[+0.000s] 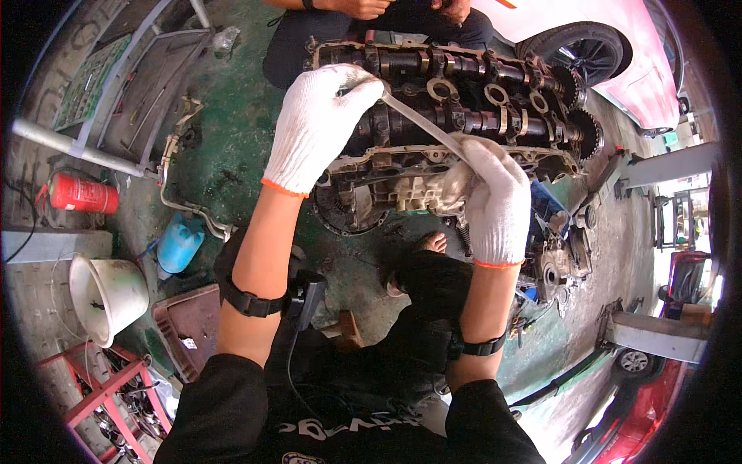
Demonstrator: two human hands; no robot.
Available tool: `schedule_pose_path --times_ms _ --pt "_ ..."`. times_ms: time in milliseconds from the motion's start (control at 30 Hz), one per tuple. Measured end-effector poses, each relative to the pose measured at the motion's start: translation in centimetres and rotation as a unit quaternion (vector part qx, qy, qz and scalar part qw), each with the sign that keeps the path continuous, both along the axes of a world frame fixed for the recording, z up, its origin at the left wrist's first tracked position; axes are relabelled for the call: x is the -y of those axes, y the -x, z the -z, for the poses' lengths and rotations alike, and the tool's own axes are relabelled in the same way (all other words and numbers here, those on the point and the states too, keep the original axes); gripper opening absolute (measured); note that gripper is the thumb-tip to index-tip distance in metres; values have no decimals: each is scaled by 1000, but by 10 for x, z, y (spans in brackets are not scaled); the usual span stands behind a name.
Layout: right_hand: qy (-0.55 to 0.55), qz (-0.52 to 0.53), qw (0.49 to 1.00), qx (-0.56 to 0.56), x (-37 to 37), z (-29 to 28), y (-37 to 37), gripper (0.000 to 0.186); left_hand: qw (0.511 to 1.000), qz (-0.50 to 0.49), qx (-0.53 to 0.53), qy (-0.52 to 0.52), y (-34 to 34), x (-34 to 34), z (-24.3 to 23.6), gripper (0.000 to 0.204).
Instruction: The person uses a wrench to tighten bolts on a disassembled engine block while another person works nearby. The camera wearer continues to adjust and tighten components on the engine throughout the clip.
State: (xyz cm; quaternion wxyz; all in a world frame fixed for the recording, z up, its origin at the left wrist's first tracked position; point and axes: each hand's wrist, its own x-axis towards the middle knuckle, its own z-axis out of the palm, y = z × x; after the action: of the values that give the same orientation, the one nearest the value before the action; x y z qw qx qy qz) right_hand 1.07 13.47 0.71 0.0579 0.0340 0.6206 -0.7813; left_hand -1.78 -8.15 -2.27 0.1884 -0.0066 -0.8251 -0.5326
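Observation:
My left hand, in a white knit glove, pinches one end of a long flat silver tool. My right hand, gloved the same way, is closed around its other end. Both ends are covered by the gloves, so its exact kind does not show. The tool slants above an engine with its top uncovered. Two dark camshafts lie across the engine, with bearing caps along them and a toothed sprocket at the right end of the nearer one.
A co-worker's hand shows beyond the engine. To the left are a red fire extinguisher, a blue jug and a white bucket. A pink car stands far right; greasy parts lie on the floor nearer.

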Motion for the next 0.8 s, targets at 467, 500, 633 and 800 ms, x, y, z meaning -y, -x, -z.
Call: schedule_pose_path --times_ms 467,500,633,800 --pt "-78 -38 996 4 -20 -5 4 22 999 10 44 1 0 -3 0 31" --pt "-94 -93 991 10 -23 -6 4 22 999 13 45 -5 0 -3 0 31" --pt "-158 -272 949 -9 -20 -11 1 26 1000 13 18 17 1 -5 1 32" --pt "-72 -370 920 110 20 1 -12 26 1000 20 13 15 4 -7 6 34"
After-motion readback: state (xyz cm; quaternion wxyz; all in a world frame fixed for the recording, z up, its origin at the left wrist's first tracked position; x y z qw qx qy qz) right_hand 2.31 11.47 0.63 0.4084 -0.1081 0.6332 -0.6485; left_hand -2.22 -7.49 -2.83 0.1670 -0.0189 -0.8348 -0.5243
